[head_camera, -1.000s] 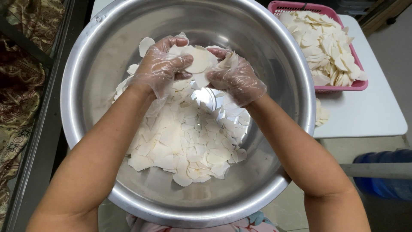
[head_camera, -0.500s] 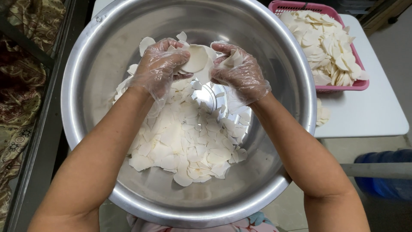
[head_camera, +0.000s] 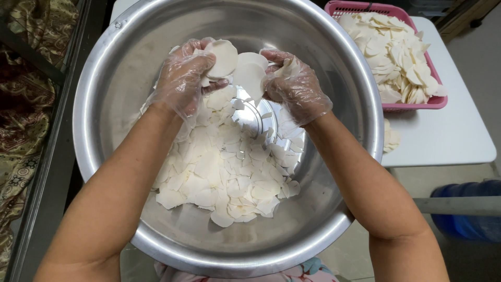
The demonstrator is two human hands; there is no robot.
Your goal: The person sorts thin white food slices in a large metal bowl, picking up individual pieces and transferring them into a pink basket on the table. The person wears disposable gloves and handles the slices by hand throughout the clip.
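Slices [head_camera: 224, 172], thin, white and roundish, lie heaped across the floor of the steel bowl [head_camera: 130, 78] under me, and I have both gloved hands lifted above the far end of that heap. I see my left hand [head_camera: 183, 78] closed on a small stack of slices, one round piece [head_camera: 223, 56] standing up past the fingertips. I see my right hand [head_camera: 295, 86] curled shut on more slices, with a broad one [head_camera: 249, 73] sticking out toward the left hand. The two held bunches sit just beside each other, almost touching, between my hands and over the bare shiny patch in the middle of the bowl. Most of the heap sits nearer my body than the grip, spreading from under my wrists toward the near rim. At upper right I see a pink basket [head_camera: 412, 106] piled with the same slices, standing on a white table [head_camera: 449, 141], and a few loose slices [head_camera: 390, 138] lie on that table just beside the bowl.
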